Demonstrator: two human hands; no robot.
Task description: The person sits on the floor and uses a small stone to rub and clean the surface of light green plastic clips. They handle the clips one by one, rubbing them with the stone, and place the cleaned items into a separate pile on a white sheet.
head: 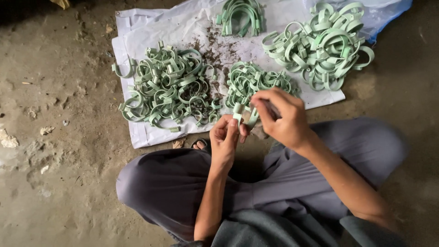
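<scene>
Seated person: left hand (224,137) pinches a pale green plastic clip (237,114) by its end, above the lap; right hand (280,116) closes on a small tool (kind unclear). The clip looks light, springy and smooth; a grip on its flat end seems best.

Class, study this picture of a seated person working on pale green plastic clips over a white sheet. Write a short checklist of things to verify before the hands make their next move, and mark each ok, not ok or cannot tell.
1. Left hand grips a pale green plastic clip by its end: ok.
2. Right hand is closed over the clip's other part: ok, though what its fingers pinch is hidden.
3. Clip is whole and undamaged: cannot tell, partly covered.
4. Piles of clips lie on the white sheet, in front of the hands: ok.
5. Sheet is clean: not ok, dark crumbs lie in the middle.
6. One clip hangs over the sheet's left edge: not ok.
</scene>
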